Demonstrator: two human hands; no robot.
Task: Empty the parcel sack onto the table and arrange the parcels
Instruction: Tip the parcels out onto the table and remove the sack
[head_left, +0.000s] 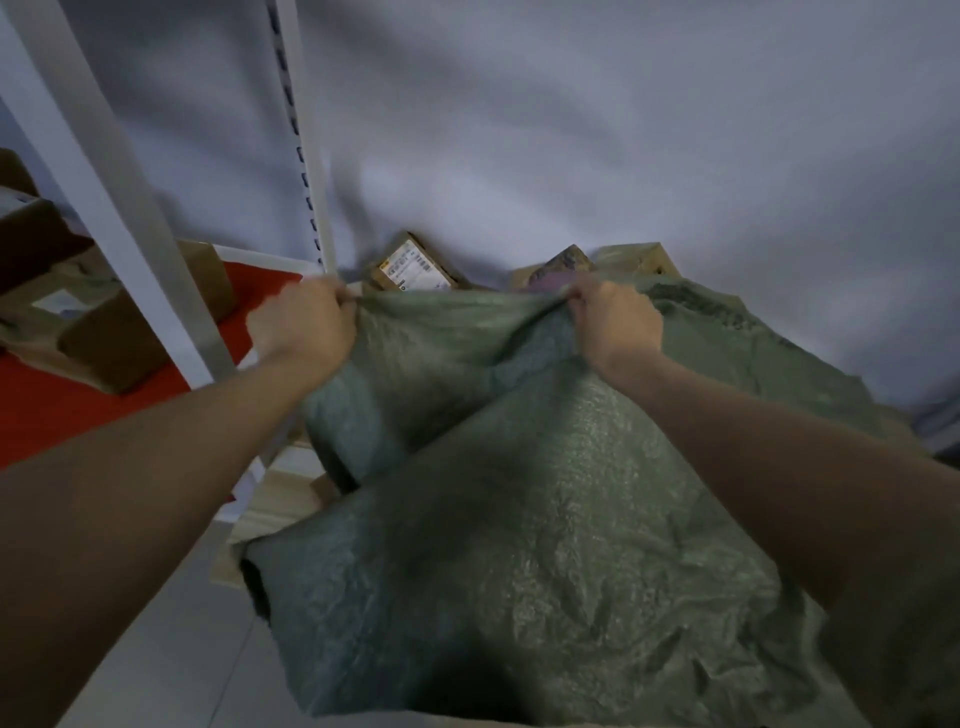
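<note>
The left hand (301, 325) was clenched on one far corner of the green woven sack (519, 545), fingers curled tight round a bunched fold of cloth. The right hand (615, 322) gripped the other corner in the same way, knuckles up, and the edge of the sack sagged in a shallow curve between the two fists. Both bare forearms reached in from the near corners of the view.

From that held edge the sack hung toward the person in broad crumpled folds, covering most of the lower middle and right of the view; its dark open mouth showed at the lower left of the cloth. Its far part spread away to the right over the wooden table (280, 506), of which only a pale strip showed under the sack's left side.

Just beyond the held edge lay the parcels: a brown cardboard box with a white shipping label (410, 265), tilted against the grey cloth backdrop (623, 130), a purplish packet (563, 267) near the right fist, and a tan box (641, 257) beside it.

To the left stood a white metal shelving upright (306, 135), with a red shelf (62, 405) carrying more cardboard boxes (109, 338).
</note>
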